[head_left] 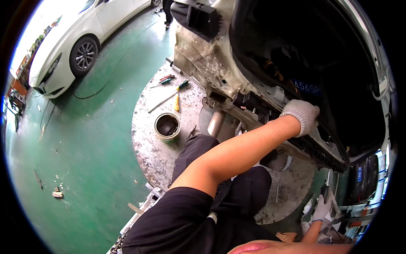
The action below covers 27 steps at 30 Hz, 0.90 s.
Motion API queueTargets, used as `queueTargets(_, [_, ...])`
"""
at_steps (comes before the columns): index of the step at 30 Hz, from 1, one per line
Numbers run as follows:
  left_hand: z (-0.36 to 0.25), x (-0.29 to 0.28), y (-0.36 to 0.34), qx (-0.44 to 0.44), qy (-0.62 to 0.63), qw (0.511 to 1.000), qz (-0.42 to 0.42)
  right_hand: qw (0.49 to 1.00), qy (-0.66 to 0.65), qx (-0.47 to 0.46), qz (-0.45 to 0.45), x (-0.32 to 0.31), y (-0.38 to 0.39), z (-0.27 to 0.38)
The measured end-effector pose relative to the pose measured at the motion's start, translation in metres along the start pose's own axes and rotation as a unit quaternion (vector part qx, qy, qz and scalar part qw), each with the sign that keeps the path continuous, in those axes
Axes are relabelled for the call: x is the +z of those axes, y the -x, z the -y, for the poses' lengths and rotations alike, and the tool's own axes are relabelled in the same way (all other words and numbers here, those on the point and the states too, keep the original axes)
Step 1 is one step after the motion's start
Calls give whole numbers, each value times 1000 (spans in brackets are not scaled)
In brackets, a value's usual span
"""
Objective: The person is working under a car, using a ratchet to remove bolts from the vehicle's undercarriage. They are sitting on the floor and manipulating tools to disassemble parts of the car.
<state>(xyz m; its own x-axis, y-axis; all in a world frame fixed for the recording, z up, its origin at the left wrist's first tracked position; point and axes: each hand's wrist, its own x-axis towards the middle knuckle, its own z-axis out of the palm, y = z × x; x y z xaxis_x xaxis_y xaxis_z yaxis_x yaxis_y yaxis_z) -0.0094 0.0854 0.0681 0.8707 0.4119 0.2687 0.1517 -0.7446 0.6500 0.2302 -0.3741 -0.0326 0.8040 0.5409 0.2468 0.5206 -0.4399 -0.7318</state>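
Gloved left fingers (pixel 313 112) at stripped car body (pixel 205 61), right fingers (pixel 324 204) lower, cannot tell whether either grips.

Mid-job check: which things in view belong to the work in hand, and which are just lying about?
Likely in the work:
Car body, left hand at its boot edge
Right hand, lower right; its grip is unclear

Apparently lying about, untouched:
Long green-handled tool, yellow item, open can, all on the round platform
Scrap on the green floor
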Motion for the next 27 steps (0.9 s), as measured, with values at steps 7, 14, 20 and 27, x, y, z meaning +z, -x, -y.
queueTargets(7, [8,-7,3,16,14,1000,13,960,-232,156,-14,7,-3,15])
queueTargets(14, [11,2,-2,19,26,999,7,985,121,-100,-73,20,-14,11])
queueTargets(20, [17,4,-3,31,30,999,6,928,-295,226,39,-11,-17,-2])
queueTargets(27, [13,-2,1,32,27,999,5,940,337,-37,-37,-1,-6,43])
